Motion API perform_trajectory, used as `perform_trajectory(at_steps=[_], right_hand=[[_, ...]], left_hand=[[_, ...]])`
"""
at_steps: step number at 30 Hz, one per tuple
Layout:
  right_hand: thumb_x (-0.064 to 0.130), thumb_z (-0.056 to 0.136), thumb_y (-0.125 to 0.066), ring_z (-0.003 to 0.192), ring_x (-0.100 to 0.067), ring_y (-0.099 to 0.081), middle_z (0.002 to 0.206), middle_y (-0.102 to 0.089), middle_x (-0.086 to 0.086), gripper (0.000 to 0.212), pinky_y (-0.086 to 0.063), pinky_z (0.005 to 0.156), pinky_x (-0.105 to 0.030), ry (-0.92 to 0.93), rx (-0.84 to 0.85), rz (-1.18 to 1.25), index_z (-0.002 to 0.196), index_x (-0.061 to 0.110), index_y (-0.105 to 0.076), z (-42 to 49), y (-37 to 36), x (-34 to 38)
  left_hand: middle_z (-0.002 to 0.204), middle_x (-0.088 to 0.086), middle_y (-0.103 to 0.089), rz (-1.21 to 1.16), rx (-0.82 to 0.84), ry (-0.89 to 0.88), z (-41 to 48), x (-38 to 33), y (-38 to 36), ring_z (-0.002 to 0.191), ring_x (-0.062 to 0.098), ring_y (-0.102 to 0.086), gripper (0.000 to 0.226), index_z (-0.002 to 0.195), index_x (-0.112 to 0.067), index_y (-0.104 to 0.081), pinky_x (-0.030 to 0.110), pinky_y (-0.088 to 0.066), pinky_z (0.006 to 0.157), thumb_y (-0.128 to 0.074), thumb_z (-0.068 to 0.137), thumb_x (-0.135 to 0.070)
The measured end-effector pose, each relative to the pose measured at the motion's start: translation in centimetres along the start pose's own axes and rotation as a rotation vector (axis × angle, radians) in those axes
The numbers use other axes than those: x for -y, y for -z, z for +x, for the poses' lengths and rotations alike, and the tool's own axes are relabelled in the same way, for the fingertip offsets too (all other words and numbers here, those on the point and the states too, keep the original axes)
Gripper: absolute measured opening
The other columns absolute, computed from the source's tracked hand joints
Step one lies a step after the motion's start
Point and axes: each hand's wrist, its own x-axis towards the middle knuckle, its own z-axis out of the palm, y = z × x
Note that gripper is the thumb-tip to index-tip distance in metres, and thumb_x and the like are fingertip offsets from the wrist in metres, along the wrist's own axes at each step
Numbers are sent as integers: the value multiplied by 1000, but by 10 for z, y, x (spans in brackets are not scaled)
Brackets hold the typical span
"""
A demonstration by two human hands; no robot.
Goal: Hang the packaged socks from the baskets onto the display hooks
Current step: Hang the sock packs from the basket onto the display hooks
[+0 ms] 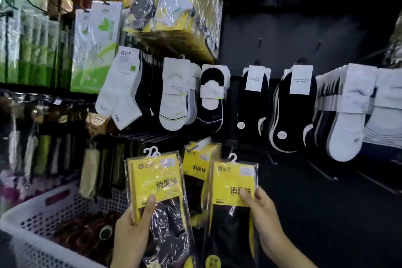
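Head view: left hand (130, 230) grips yellow sock packs (158, 183), right hand (263, 213) pinches a single pack (232, 180) (both held upright).

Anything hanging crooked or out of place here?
The white QZF-labelled ankle socks hang slanted across the dark socks behind them; the white no-show socks hang straight. The left hand's yellow plastic sock packets and right hand's yellow packet look intact.

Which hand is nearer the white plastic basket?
Left. The left hand, gripping a yellow sock pack, is just right of the basket; the right hand, holding a second pack, is farther right.
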Motion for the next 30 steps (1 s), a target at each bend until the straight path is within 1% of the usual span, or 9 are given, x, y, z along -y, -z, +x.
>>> perform_trajectory(at_steps=[4, 8, 12, 15, 20, 24, 26, 29, 30], right_hand=[[16, 92, -59, 88, -12, -72, 97, -75, 0, 15, -52, 74, -23, 11, -70, -66, 105, 15, -65, 14, 14, -1], [14, 92, -59, 90, -20, -71, 96, -74, -5, 10, -55, 85, -37, -21, -54, -135, 100, 13, -64, 36, 7, -3], [11, 92, -59, 91, -20, -70, 96, -74, -5, 10, -55, 84, -36, -16, -67, -126, 98, 15, -66, 46, -4, -13], [12, 92, -59, 89, -18, -71, 93, -75, -3, 11, -54, 79, -31, -16, -93, -81, 99, 17, -67, 44, -6, -21], [11, 91, -59, 92, -27, -71, 94, -75, -8, 14, -53, 87, -43, -31, -127, -2, 102, 11, -68, 41, 3, -27], [10, 91, -60, 81, -18, -73, 87, -76, -5, 9, -55, 73, -31, -52, -135, -80, 95, 11, -69, 55, 6, -26], [11, 91, -60, 81, -18, -72, 88, -76, -5, 9, -56, 70, -29, -94, -171, -101, 92, 12, -69, 67, 5, -30], [16, 91, -61, 90, -28, -68, 97, -72, -15, 9, -54, 86, -44, -131, -252, -141, 86, 10, -66, 93, 3, -38], [18, 91, -62, 92, -29, -66, 98, -70, -17, 11, -53, 90, -44, -154, -281, -126, 85, 10, -65, 102, 2, -41]], left_hand=[[69, 7, -48, 23, -11, -26, 5, 1, 0, 58, 12, -41, 54, 70, -5, -52, 23, -32, 57, -57, 70, -58], [63, 8, -42, 8, -21, -31, 8, 2, -4, 57, 18, -38, 57, 69, -1, -50, 29, -31, 56, -59, 71, -58], [44, -7, -27, 25, -61, -26, 6, -3, -6, 51, 17, -29, 54, 54, -15, -29, 30, -25, 52, -60, 74, -55], [35, -7, -24, 10, -51, -26, 5, -4, -7, 48, 16, -25, 54, 52, -20, -25, 30, -23, 53, -62, 76, -51], [35, -8, -25, -16, -40, -40, 7, 1, -9, 49, 16, -26, 52, 54, -20, -25, 31, -24, 53, -59, 73, -54], [33, -9, -34, -61, -35, -42, 9, 5, -14, 48, 13, -32, 49, 41, -27, -37, 30, -29, 54, -62, 79, -45], [36, -10, -39, -76, -10, -42, 10, 7, -17, 53, 15, -40, 45, 45, -23, -45, 30, -34, 57, -61, 76, -50], [35, -11, -42, -82, 6, -31, 11, 12, -21, 51, 10, -37, 48, 62, -5, -51, 27, -33, 58, -62, 77, -49], [36, -11, -42, -80, 9, -26, 11, 14, -22, 50, 9, -36, 46, 60, -7, -54, 27, -33, 58, -63, 78, -49]])
